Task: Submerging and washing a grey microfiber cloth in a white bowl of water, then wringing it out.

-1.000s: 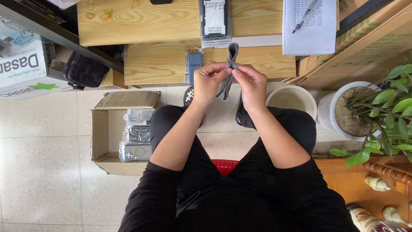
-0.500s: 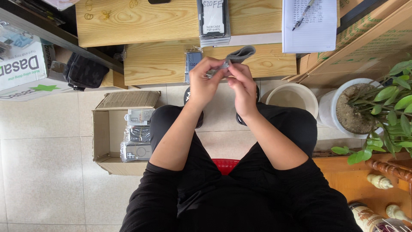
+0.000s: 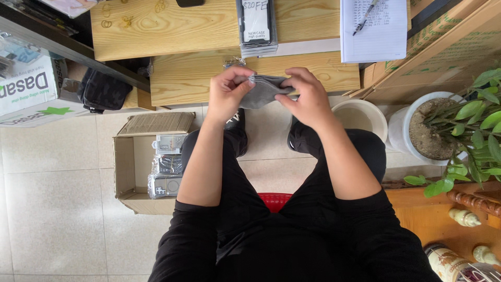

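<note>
The left hand and the right hand are pinching a soft grey pouch between them, one at each end. They are holding it up just in front of the wooden counter.

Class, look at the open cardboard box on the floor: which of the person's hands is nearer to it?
Left. The left hand grips the grey cloth just above and right of the cardboard box; the right hand holds the cloth's far end, farther away.

Pale tiled floor, light wooden desk, open cardboard box, potted plant in daylight
</note>
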